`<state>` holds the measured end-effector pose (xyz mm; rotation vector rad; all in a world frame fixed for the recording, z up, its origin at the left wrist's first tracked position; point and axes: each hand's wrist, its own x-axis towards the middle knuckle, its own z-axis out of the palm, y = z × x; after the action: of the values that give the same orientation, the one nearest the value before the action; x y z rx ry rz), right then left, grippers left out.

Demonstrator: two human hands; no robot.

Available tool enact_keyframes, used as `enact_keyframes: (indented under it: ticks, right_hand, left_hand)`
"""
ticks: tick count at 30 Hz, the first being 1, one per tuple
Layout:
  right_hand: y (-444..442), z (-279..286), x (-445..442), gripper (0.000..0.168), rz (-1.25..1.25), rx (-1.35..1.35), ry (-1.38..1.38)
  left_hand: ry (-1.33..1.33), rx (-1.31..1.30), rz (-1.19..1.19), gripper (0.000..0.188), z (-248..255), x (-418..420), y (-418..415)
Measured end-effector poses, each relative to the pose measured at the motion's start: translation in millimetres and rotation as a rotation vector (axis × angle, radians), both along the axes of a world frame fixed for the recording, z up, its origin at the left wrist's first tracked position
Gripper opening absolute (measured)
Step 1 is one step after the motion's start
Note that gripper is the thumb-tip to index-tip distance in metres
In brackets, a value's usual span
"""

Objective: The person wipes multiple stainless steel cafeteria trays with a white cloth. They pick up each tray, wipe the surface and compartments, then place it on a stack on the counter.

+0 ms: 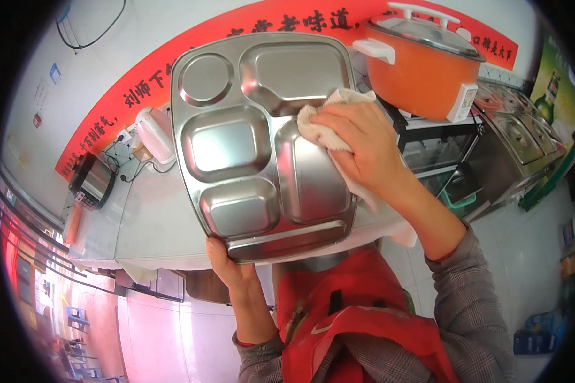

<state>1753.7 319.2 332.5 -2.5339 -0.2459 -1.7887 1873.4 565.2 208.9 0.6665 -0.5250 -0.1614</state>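
Note:
A stainless steel compartment tray (274, 143) is raised, tilted, in front of me above the table. My left hand (227, 263) grips its lower left corner, with the thumb on the rim and the other fingers hidden behind. My right hand (364, 148) holds a whitish ribbed cloth (316, 128) against the tray's right side, between the large upper compartment and the tall one below it. Part of the cloth hangs down below the hand along the tray's right edge. The compartments that show hold nothing.
Behind the tray runs a white-covered table (158, 215) with a pink electric kettle (154, 136) and a black and silver cooker (93, 181). An orange lidded electric cooker (419, 72) stands at the upper right, near a steel counter with lidded pans (524, 136). A brown seat (203, 287) is below the table.

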Motion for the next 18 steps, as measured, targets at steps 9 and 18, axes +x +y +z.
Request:
enact_keyframes:
  ticks: [9,18]
  right_hand:
    - [8,-26,4,0.036,-0.124,0.355,-0.134]
    - [31,-24,25,0.042,-0.106,0.279,-0.145]
  left_hand:
    - [0.035,-0.096,-0.143,0.045,-10,2,-5]
    - [0.109,-0.048,-0.043,0.065,-2,-4,-15]
